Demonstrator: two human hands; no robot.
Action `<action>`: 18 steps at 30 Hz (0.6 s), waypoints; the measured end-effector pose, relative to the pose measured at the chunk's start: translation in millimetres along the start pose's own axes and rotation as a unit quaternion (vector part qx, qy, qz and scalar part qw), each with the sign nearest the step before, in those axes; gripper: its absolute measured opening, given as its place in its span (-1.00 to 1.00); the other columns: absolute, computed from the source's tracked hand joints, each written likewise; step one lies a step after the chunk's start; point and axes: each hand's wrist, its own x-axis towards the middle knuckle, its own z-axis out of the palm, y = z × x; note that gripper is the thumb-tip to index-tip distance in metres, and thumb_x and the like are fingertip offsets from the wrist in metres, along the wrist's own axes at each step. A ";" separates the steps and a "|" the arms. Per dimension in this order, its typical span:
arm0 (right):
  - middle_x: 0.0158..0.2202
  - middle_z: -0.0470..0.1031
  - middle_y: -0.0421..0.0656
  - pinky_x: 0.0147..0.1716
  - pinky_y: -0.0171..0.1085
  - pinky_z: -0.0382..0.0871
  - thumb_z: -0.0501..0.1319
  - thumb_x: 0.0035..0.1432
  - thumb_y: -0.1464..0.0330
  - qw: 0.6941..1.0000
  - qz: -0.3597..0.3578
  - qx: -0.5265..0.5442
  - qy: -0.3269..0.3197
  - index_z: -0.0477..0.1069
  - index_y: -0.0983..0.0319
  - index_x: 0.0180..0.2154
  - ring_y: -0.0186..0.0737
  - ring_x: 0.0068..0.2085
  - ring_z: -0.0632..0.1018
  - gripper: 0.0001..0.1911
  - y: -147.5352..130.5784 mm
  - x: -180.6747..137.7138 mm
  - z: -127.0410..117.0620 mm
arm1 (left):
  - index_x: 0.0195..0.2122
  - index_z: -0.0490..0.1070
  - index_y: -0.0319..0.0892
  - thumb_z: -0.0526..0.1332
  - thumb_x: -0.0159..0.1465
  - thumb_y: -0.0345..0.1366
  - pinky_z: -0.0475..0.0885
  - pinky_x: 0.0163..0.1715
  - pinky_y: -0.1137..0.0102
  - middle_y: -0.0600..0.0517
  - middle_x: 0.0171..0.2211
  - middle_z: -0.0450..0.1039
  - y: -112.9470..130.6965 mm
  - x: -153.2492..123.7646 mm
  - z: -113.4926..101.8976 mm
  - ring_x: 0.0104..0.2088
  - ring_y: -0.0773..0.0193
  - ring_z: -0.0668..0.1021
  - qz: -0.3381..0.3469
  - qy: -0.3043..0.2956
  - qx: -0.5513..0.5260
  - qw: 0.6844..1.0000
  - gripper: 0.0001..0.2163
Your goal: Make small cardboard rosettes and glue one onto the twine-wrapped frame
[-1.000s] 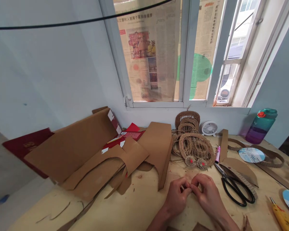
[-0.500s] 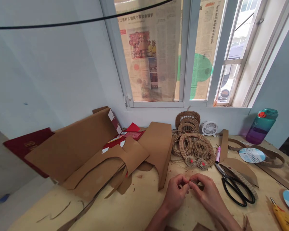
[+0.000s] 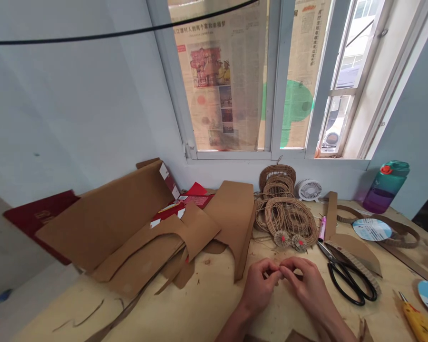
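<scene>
My left hand (image 3: 259, 284) and my right hand (image 3: 302, 280) meet fingertip to fingertip low over the table, right of the middle. Both are closed in a pinch. Whatever lies between the tips is tiny and mostly covered by the fingers; I cannot make it out. Just beyond them is a bundle of coiled brown cord (image 3: 290, 218), with two pleated paper rosettes (image 3: 282, 239) with red centres at its near edge. Black-handled scissors (image 3: 350, 278) lie to the right of my right hand, beside a curved corrugated cardboard strip (image 3: 360, 261).
Cut cardboard sheets (image 3: 231, 209) and an opened box (image 3: 110, 213) fill the left. Toward the back right stand a small white fan (image 3: 309, 190), a pink marker (image 3: 322, 229) and a teal-purple bottle (image 3: 386, 187). A yellow pointed tool (image 3: 415, 318) lies front right.
My hands stay almost in place, with fingertips shifted slightly. A bit of brown material that showed by my right fingers is less visible now. The view has moved a little.
</scene>
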 end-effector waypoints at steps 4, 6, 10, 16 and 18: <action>-0.47 0.54 -0.16 -0.35 -0.30 0.32 0.16 0.06 0.18 0.999 0.005 0.044 -0.030 0.49 0.20 -0.45 -0.17 -0.37 0.50 -0.75 -2.9 0.8 -8.5 | -0.56 0.39 -0.22 0.18 0.03 -0.35 0.22 -0.62 0.53 0.08 -0.58 0.40 -4.5 3.7 -2.5 -0.59 0.38 0.36 -0.028 -0.018 -0.035 0.999 -0.92; -0.51 0.52 -0.18 -0.38 -0.31 0.31 0.16 0.06 0.20 0.998 0.007 0.041 -0.039 0.48 0.20 -0.50 -0.20 -0.41 0.49 -0.75 -5.1 0.6 -10.2 | -0.55 0.39 -0.22 0.17 0.03 -0.33 0.21 -0.65 0.54 0.07 -0.57 0.43 -6.9 5.0 -3.2 -0.60 0.39 0.36 -0.033 -0.023 -0.040 0.998 -0.92; -0.54 0.50 -0.19 -0.42 -0.32 0.29 0.14 0.07 0.22 0.998 0.016 0.036 -0.044 0.48 0.20 -0.52 -0.21 -0.44 0.47 -0.75 -9.1 0.4 -9.5 | -0.52 0.40 -0.23 0.18 0.04 -0.29 0.22 -0.66 0.55 0.06 -0.55 0.44 -9.1 5.8 -2.6 -0.60 0.40 0.37 -0.039 -0.026 -0.047 0.998 -0.89; -0.50 0.54 -0.17 -0.39 -0.30 0.32 0.16 0.05 0.20 0.998 0.026 0.049 -0.031 0.50 0.19 -0.49 -0.15 -0.39 0.50 -0.75 -9.8 0.6 -9.4 | -0.43 0.40 -0.22 0.22 0.02 -0.31 0.25 -0.66 0.55 0.04 -0.49 0.44 -8.3 4.7 0.5 -0.53 0.35 0.39 -0.021 0.018 -0.067 0.997 -0.89; -0.49 0.55 -0.16 -0.40 -0.30 0.32 0.17 0.04 0.20 0.998 0.026 0.052 -0.026 0.51 0.19 -0.48 -0.15 -0.39 0.51 -0.76 -8.7 0.4 -9.1 | -0.45 0.42 -0.23 0.22 0.04 -0.31 0.26 -0.65 0.55 0.05 -0.51 0.42 -7.8 4.3 1.1 -0.54 0.35 0.38 -0.017 0.025 -0.061 0.998 -0.90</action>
